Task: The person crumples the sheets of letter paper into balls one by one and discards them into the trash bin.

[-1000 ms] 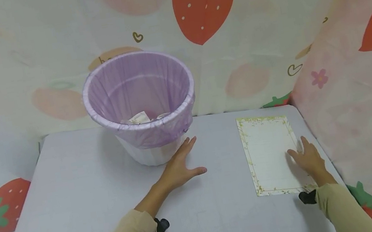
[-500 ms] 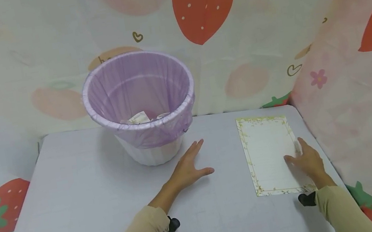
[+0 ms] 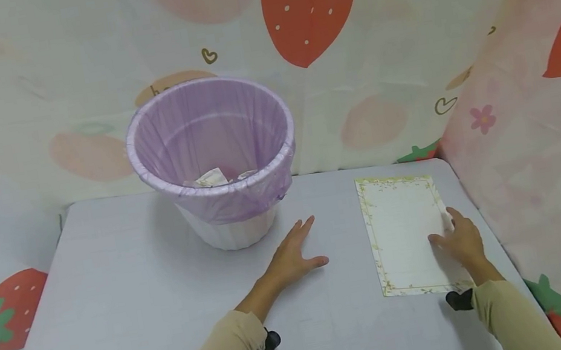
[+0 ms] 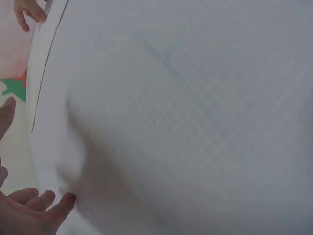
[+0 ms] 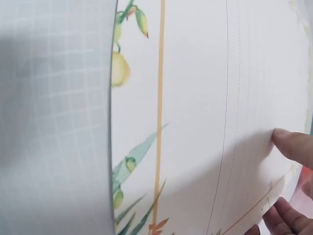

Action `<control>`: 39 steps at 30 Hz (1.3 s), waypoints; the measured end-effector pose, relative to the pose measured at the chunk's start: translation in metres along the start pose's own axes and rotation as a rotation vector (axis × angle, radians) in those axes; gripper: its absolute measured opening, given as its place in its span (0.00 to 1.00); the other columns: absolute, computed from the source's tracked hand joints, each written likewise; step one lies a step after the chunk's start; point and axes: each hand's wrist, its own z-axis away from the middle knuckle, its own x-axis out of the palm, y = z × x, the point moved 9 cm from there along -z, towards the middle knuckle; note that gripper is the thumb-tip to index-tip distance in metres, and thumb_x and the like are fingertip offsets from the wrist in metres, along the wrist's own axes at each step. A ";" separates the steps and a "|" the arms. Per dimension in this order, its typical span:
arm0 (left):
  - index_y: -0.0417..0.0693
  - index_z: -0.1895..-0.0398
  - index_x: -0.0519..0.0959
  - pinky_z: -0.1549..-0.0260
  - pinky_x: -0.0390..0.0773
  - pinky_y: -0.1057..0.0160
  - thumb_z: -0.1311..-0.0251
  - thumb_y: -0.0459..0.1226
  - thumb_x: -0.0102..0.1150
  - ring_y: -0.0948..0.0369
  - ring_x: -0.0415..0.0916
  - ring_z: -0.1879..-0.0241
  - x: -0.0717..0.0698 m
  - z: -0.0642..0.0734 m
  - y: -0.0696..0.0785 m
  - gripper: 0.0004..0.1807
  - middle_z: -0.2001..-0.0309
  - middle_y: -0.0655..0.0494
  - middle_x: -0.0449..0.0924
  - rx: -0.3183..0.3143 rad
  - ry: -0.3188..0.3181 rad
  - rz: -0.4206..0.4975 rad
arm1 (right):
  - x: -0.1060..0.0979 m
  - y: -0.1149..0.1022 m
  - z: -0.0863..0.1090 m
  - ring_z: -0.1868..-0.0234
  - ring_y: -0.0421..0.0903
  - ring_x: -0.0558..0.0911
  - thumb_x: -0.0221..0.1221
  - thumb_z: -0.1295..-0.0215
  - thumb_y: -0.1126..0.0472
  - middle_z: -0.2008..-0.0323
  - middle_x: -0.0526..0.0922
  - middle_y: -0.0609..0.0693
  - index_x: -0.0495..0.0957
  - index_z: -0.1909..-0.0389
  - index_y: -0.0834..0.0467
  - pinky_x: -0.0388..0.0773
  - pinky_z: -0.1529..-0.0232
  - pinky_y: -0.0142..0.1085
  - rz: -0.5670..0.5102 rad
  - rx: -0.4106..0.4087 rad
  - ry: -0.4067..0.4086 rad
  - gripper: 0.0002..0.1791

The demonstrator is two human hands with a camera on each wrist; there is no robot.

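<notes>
A sheet of white stationery paper with a floral border lies on the right side of the cloth-covered table. My right hand is at its right edge. In the right wrist view the thumb reaches over the printed face, apart from the other fingers, which are right at the paper's edge. My left hand holds nothing and hovers low over the table, thumb spread from the straight fingers; its shadow falls on the cloth in the left wrist view.
Behind the left hand stands a white waste bin with a purple liner. Crumpled paper lies inside it. Strawberry-printed curtains hang behind and beside the table.
My left hand has moved right and toward me, away from the bin. The right hand has shifted slightly left, and the paper's near end has slid a little left with it.
</notes>
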 end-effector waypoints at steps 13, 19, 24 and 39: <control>0.55 0.22 0.58 0.30 0.56 0.42 0.37 0.51 0.65 0.46 0.52 0.25 0.023 -0.001 0.017 0.42 0.23 0.43 0.53 0.014 -0.074 -0.036 | 0.011 -0.019 0.004 0.47 0.67 0.76 0.58 0.39 0.70 0.45 0.73 0.75 0.54 0.27 0.69 0.74 0.48 0.56 -0.170 -0.032 0.001 0.39; 0.54 0.23 0.58 0.30 0.57 0.42 0.37 0.50 0.65 0.46 0.54 0.26 0.023 0.002 0.020 0.42 0.25 0.42 0.56 0.017 -0.064 -0.020 | 0.017 -0.024 0.004 0.46 0.65 0.76 0.53 0.37 0.70 0.45 0.72 0.75 0.51 0.26 0.69 0.76 0.51 0.48 -0.282 -0.007 -0.068 0.39; 0.52 0.23 0.58 0.30 0.56 0.45 0.37 0.48 0.66 0.47 0.54 0.26 0.020 -0.001 0.016 0.42 0.25 0.44 0.59 -0.001 -0.036 0.034 | 0.028 -0.032 0.005 0.58 0.48 0.79 0.53 0.35 0.72 0.47 0.75 0.68 0.50 0.24 0.67 0.77 0.65 0.32 -0.415 0.051 -0.163 0.39; 0.53 0.21 0.54 0.32 0.62 0.46 0.38 0.48 0.67 0.45 0.60 0.29 0.014 -0.001 -0.005 0.46 0.24 0.44 0.55 -0.190 0.039 0.424 | 0.040 -0.060 0.013 0.63 0.37 0.79 0.53 0.30 0.72 0.62 0.78 0.44 0.58 0.25 0.64 0.80 0.62 0.31 -0.729 0.097 -0.279 0.33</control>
